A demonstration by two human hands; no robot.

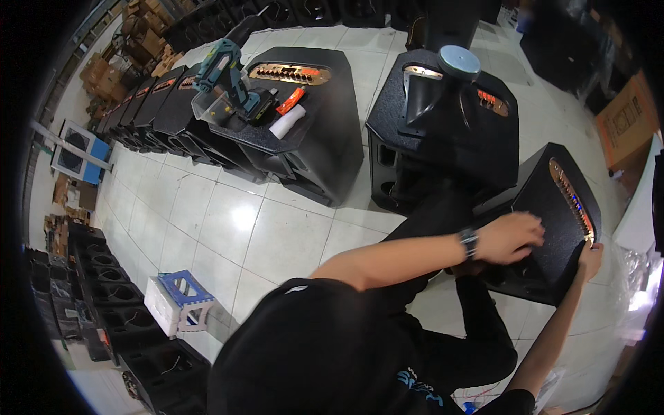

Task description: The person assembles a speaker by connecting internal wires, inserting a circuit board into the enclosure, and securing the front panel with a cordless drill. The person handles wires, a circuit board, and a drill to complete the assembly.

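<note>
A black speaker cabinet [553, 228] stands tilted at my right, with a long gold control panel [573, 200] of knobs and blue and orange marks set in its top. My left hand [510, 237], a watch [469, 243] on its wrist, lies over the cabinet's near left part, fingers apart and holding nothing. At the near right edge, beside the lower end of the control panel, my right hand [590, 261] is closed round the cabinet's rim; some of its fingers are hidden. Both forearms reach in from below.
Ahead, a second cabinet [443, 152] carries a black horn with a round grey driver [459, 62]. Left of it, another cabinet [339, 124] bears a cordless drill [232, 83], an orange tool [290, 101] and a white roll [287, 122]. A blue-and-white step stool [185, 290] stands left.
</note>
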